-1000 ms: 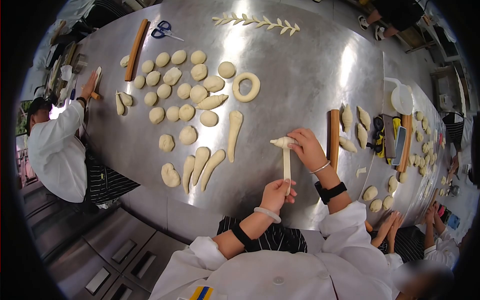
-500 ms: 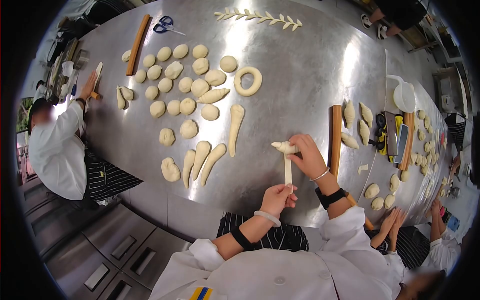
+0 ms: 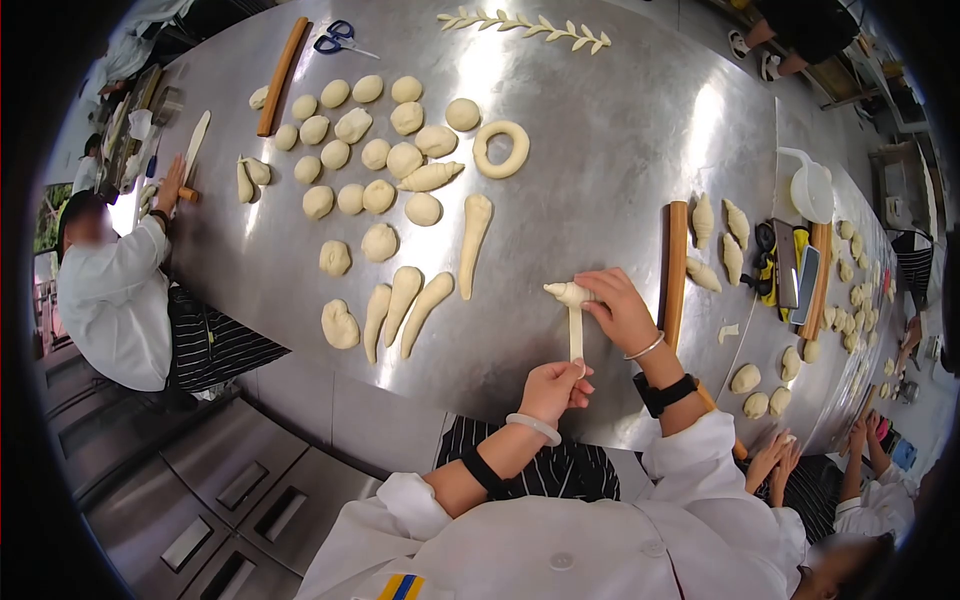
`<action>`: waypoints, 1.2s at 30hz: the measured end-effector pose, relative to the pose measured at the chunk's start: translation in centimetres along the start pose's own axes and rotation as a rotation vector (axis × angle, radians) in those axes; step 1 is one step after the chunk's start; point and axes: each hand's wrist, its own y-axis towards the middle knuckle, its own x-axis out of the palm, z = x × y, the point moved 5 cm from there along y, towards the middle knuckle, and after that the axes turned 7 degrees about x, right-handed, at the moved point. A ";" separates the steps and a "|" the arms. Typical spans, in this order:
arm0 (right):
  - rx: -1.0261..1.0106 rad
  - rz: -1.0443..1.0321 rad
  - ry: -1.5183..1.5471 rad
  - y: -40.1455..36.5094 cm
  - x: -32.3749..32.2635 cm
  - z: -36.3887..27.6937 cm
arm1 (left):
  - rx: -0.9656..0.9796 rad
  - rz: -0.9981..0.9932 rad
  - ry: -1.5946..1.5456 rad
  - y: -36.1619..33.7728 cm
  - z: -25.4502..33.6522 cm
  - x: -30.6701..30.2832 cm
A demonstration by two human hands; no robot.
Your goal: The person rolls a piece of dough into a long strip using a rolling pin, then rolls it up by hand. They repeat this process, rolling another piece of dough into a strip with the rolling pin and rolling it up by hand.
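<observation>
A strip of dough runs from a partly rolled dough spiral down toward my body, just above the steel table. My right hand has its fingers and thumb closed around the right part of the spiral, hiding it; the ridged left tip shows. With thumb and fingers pinched, my left hand holds the strip's lower end. Left of my hands lie several tapered dough pieces, one of them a long club shape. Farther off are several dough balls and a dough ring.
A rolling pin lies right of my right hand, beside several finished spirals and a phone. Scissors, another rolling pin and a leafy dough braid lie at the back. Co-workers stand left and right along the table.
My left hand has come slightly closer to the spiral, and the visible strip looks a little shorter. At left, a co-worker's dough strip shows longer. A co-worker's hands at lower right have moved apart.
</observation>
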 end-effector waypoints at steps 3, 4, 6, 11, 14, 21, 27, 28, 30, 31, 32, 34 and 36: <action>-0.003 0.002 -0.016 -0.2 0.2 0.0 | 0.015 0.034 -0.035 -0.2 -0.2 -0.2; -0.003 0.002 -0.016 -0.3 0.1 0.0 | 0.010 0.019 -0.024 -0.2 -0.3 -0.2; -0.006 -0.008 -0.031 -0.4 0.1 -0.3 | 0.004 0.003 -0.012 -0.2 -0.6 -0.1; 0.046 -0.030 -0.021 -0.9 0.3 -0.6 | 0.027 0.023 -0.021 -0.3 -0.7 -0.2; 0.062 -0.046 -0.008 -1.1 0.6 -0.6 | 0.033 0.039 -0.023 -0.4 -0.6 -0.3; -0.066 -0.019 0.017 -1.8 0.4 -1.0 | 0.049 0.046 -0.046 -0.5 -1.0 -0.2; 0.074 -0.013 0.043 -2.3 0.6 -1.1 | 0.075 0.075 -0.067 -0.5 -1.9 -0.3; 0.073 -0.016 0.044 -2.3 0.7 -1.1 | 0.072 0.068 -0.054 -0.5 -1.9 -0.3; 0.011 0.013 0.020 -2.4 0.8 -1.4 | 0.069 0.061 -0.042 -0.5 -2.3 -0.3; 0.010 0.011 0.021 -2.5 0.9 -1.3 | 0.078 0.062 -0.028 -0.4 -2.6 -0.2; 0.023 -0.019 0.017 -2.7 1.1 -1.3 | 0.088 0.063 -0.014 -0.3 -2.8 -0.2; 0.035 -0.055 0.015 -2.9 1.4 -1.2 | 0.092 0.070 -0.020 -0.3 -3.2 -0.1; 0.010 -0.024 0.000 -2.9 1.3 -1.5 | 0.096 0.076 -0.028 -0.3 -3.5 -0.2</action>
